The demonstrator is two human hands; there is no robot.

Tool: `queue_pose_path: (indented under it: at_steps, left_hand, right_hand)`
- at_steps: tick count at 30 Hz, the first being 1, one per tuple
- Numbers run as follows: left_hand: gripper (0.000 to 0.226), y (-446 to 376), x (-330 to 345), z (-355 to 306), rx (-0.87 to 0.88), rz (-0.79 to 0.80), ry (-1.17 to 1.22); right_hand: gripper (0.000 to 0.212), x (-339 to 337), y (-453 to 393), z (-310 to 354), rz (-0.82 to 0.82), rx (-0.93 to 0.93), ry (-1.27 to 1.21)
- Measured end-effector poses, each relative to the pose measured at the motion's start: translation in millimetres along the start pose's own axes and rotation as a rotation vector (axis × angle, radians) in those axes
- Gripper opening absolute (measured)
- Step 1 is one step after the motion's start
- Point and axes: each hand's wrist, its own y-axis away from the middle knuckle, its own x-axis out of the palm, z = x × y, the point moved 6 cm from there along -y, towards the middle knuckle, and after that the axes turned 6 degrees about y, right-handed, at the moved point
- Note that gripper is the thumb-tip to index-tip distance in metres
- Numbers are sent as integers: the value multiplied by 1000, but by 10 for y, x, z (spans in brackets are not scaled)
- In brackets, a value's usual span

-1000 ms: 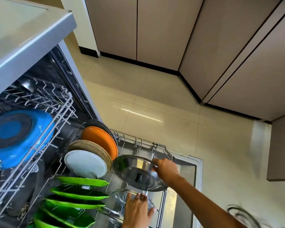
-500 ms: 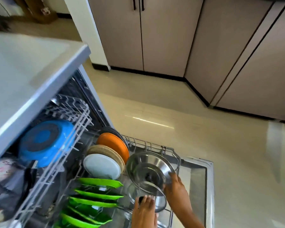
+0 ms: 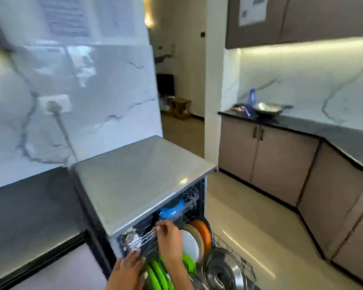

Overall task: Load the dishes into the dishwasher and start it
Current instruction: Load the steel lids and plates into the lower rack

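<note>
On the front of the grey wire upper rack, left hand and right hand are resting, grip unclear; probably stiff and heavy, it is needing an even hold.

Both hands reach forward, low in the near middle of the view.

The left hand comes up from the near edge, back of the hand upward. Its fingers are fairly straight, a little spread, and point toward the far side. Only a short stretch of the left wrist shows above the frame edge. The right hand lies farther off and just to the right of the left, the two close but apart. It is turned so that its back faces right, and its bent fingers reach far and left. Blur hides whether they grip. The bare right forearm slants down to the near right.
</note>
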Motion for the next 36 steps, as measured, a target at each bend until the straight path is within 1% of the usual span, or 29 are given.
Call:
queue_pose_path:
  at_steps: [1, 2, 3, 4, 5, 6, 7, 8, 9, 11, 13, 14, 17, 19, 22, 26, 31, 36]
  left_hand:
    - [25, 245, -176, 149, -76, 108, 64]
    - [28, 515, -273, 264, -125, 227, 115]
    - [30, 697, -456, 411, -214, 181, 87]
    - [34, 865, -654, 580, -324, 176, 110]
    - [47, 1061, -881, 850, -486, 132, 127]
    - [52, 1268, -1088, 1114, -588, 67, 136]
    - [43, 1566, -1292, 1391, -741, 21, 139]
    - [30, 1770, -1462, 1539, -807, -1, 116]
    - [24, 1939, -1606, 1678, -839, -76, 58]
    - [36, 2645, -1781, 2073, -955, -96, 41]
    - [26, 3346, -2000, 2387, -1103, -136, 8]
    - [26, 3605, -2079, 2511, -1166, -138, 35]
    - [31, 4439, -2183, 2795, -1298, -119, -21]
    - [38, 4794, -2280, 2952, -1385, -207, -14]
    - [48, 5245, -2320, 3280, -1491, -211, -30]
    - [48, 5604, -2285, 3765, -1570, -199, -58]
    - [49, 5937, -2150, 4552, -1671, -166, -28]
    - [48, 6179, -2128, 5390, -1730, -161, -24]
  right_hand:
    - [13, 188, 16, 288, 78, -56, 36]
    - [15, 456, 79, 677, 116, -167, 34]
    - [18, 685, 127, 941, 146, -234, 35]
    - [20, 891, 192, 1165, 185, -291, 52]
    - [20, 1137, 292, 1468, 250, -351, 82]
    - [22, 1371, 394, 1723, 283, -420, 109]
    - [23, 1665, 542, 2015, 310, -488, 136]
    - [23, 1817, 645, 2215, 333, -531, 126]
    - [20, 1999, 693, 2346, 361, -572, 147]
    - [17, 2632, 1015, 2785, 439, -697, 208]
    - [15, 3221, 1287, 3100, 526, -772, 237]
    - [13, 3421, 1382, 3240, 551, -804, 235]
    - [8, 4133, 1745, 3619, 634, -875, 216]
    - [8, 4503, 1926, 3811, 686, -878, 216]
    - [8, 5095, 2140, 4112, 735, -916, 201]
    - [11, 5784, 2269, 4421, 776, -966, 218]
    - [12, 6707, 2226, 4854, 800, -1041, 266]
    - [14, 7589, 2174, 5295, 838, -1149, 333]
